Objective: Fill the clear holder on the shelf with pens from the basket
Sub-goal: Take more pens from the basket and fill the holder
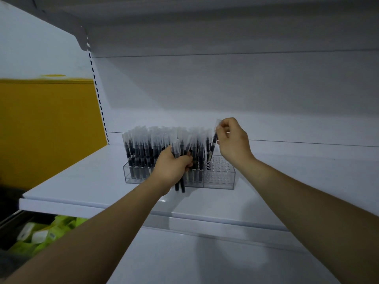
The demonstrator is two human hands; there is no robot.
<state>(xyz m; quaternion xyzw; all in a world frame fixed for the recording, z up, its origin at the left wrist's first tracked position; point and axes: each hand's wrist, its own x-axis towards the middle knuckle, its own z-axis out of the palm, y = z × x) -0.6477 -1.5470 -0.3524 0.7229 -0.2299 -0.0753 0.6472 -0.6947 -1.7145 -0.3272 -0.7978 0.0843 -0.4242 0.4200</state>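
Clear acrylic, that holder (219, 178), standing on the white shelf (82, 181). Most of its holes are taken: the standing pens (147, 144), black with frosted caps, are packed upright from the left end to well past the middle. Only the right-hand section shows bare holes.

The left grip (172, 167) is clenched round a small bundle of pens (180, 186), held just in front of the holder with their caps up and their ends poking out below the fist. The right grip (231, 140) pinches a single pen (214, 140) high up near its cap. That pen leans a little, its lower end down by the first free holes. I cannot tell whether it has entered one.

These pens look light and stiff, with smooth plastic barrels, so I'd expect a bundle to slide about unless it's held firmly. A cap might pull off if it bore all the weight. The barrel just under the cap seems the safer place to hold, leaving the lower end free to find its hole. The holder itself looks light enough to shift if nudged.

The basket is not in sight. Below the shelf, at the lower left, lie some green and white packets (41, 232).
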